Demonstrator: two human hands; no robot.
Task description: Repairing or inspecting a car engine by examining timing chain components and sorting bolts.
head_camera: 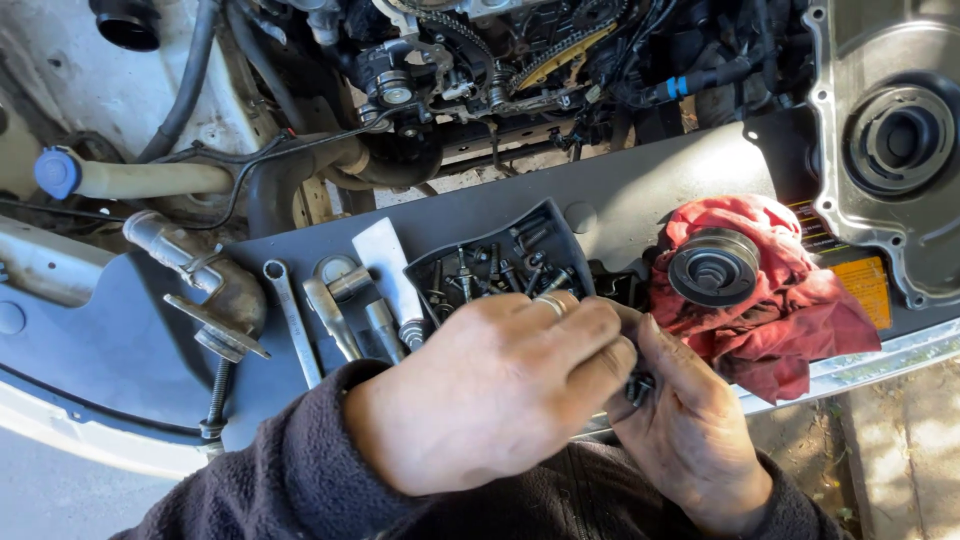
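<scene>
Spanning the frame, one grey plastic panel (640, 190) carries everything. One red rag (790, 310) lies at its right end, with one metal pulley (714, 266) on top. One dark tray (500, 262) holds many bolts, too jumbled to count. Left of it lie one ratchet (332, 305) and one spanner (292, 318). Left hand (490, 390) and right hand (685, 425) together pinch one small dark part (638, 388) just below the tray.

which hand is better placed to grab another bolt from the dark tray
Probably the left. The left hand lies right at the near edge of the dark tray of bolts, while the right hand sits lower, pinching a small dark part.
</scene>
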